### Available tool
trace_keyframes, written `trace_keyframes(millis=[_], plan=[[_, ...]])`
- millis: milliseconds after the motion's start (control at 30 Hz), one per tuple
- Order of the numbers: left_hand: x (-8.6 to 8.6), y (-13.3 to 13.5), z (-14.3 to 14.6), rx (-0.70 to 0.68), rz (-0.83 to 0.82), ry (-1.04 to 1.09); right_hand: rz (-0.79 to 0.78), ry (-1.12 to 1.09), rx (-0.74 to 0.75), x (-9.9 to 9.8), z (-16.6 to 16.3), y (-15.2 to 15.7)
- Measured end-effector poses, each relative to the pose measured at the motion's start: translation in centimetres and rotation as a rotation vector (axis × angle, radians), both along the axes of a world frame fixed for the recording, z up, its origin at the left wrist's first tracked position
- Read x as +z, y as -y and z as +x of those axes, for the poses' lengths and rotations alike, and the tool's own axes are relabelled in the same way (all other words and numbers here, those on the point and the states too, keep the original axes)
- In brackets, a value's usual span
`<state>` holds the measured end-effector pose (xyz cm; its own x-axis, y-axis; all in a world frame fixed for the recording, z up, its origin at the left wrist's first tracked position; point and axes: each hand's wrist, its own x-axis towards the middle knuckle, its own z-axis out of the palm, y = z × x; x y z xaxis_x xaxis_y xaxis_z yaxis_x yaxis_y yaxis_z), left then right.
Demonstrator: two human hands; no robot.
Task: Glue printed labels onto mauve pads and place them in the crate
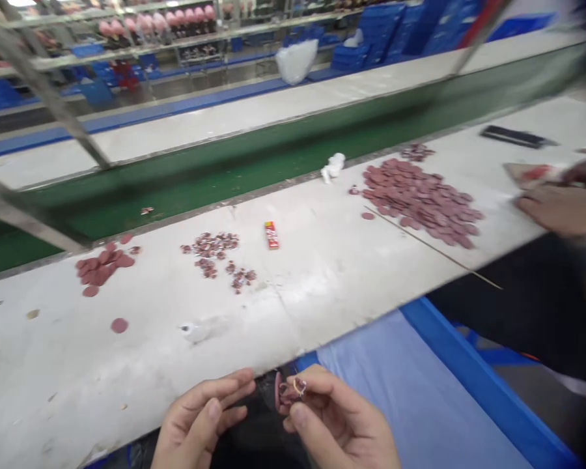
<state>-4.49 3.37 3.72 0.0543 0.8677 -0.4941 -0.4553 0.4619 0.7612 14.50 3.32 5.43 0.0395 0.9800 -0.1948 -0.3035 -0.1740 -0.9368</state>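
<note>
Between the thumb and fingers of my right hand (344, 417) is a small reddish-brown figurine (289, 393) with a round disc at one end. The disc faces left, so the piece lies tilted on its side. Just left of it, my left hand (202, 413) is open, its fingers apart and holding nothing. Both hands are at the near edge of the white table (322, 273). Farther in lie a cluster of tiny brown-and-white parts (212, 245), a pile of reddish discs (102, 266) and one loose disc (119, 325).
A large disc pile (420, 198) lies at the right beside a thin stick (434, 247). A red packet (271, 235) and crumpled white tissue (333, 167) are on the table. Another person's hand (561, 208) works at far right. A blue bin (493, 391) stands below the edge.
</note>
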Motion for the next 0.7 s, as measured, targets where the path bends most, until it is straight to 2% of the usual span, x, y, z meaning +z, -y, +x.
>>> trace_keyframes(millis=[67,133,200,300,400,500,600,700], plan=[[-1.3,0.8,1.2,-0.179,0.075,-0.189,-0.07,0.097,-0.159,-1.4,3.2,1.8],[-2.4,1.2,3.3,-0.491,0.285,-0.436,-0.138,0.186,-0.297,-3.7,6.6,3.9],[-3.5,0.8,6.6,-0.799,0.529,-0.634,-0.183,0.224,-0.397,-7.2,9.9,6.1],[-5.9,-1.5,13.0,-1.025,0.727,-0.742,-0.252,0.224,-0.491,-13.6,14.1,9.5],[-9.9,-4.8,19.1,-1.158,0.817,-0.926,-0.322,0.191,-0.568,-19.5,16.8,12.8],[-13.8,-7.0,22.8,-1.252,0.805,-1.14,-0.373,0.146,-0.643,-23.4,17.6,15.8],[-16.6,-7.4,23.6,-1.326,0.778,-1.319,-0.39,0.103,-0.702,-25.5,17.1,18.4],[-18.1,-7.7,23.0,-1.386,0.754,-1.454,-0.391,0.088,-0.749,-26.8,16.3,20.3]])
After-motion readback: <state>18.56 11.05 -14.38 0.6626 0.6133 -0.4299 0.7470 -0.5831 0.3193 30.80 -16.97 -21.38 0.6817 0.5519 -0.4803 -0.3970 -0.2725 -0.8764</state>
